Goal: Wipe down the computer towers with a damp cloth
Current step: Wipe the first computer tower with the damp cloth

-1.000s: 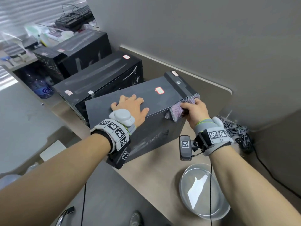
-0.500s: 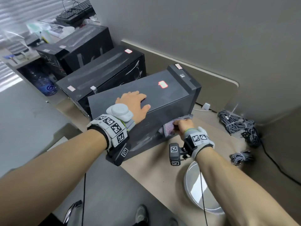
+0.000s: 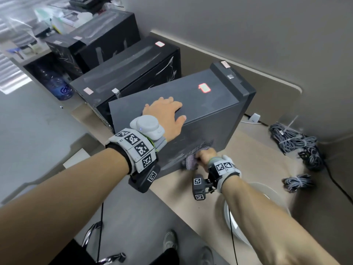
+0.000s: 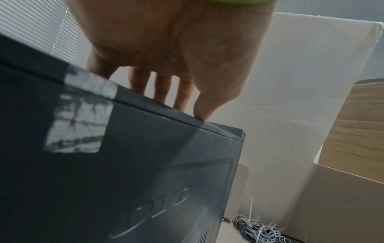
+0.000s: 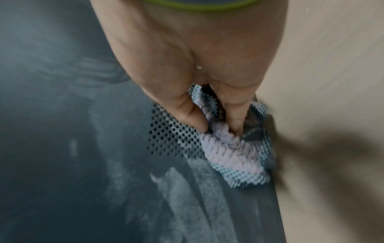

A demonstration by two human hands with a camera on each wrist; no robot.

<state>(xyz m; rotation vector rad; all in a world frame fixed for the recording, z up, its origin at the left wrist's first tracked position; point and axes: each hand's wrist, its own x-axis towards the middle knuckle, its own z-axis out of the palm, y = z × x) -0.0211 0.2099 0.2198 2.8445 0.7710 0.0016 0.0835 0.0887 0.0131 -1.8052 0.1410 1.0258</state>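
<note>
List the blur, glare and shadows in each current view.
Head view: right hand and cloth smeared by motion; wide-angle bending of the desk edge. Left wrist view: window glare reflected on the tower side, left hand close and soft. Right wrist view: cloth blurred, dark hand shadow on the desk.

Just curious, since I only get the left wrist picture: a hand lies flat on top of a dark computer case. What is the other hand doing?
Observer: The right hand grips a purple cloth and presses it low on the side panel of the nearest tower.
Visitor: Is that panel dirty?
Observer: The right wrist view shows pale smears on it, next to a perforated vent that the cloth partly covers.
Visitor: Any more computers?
Observer: Yes, in the head view a second black tower and a third stand behind it.
</note>
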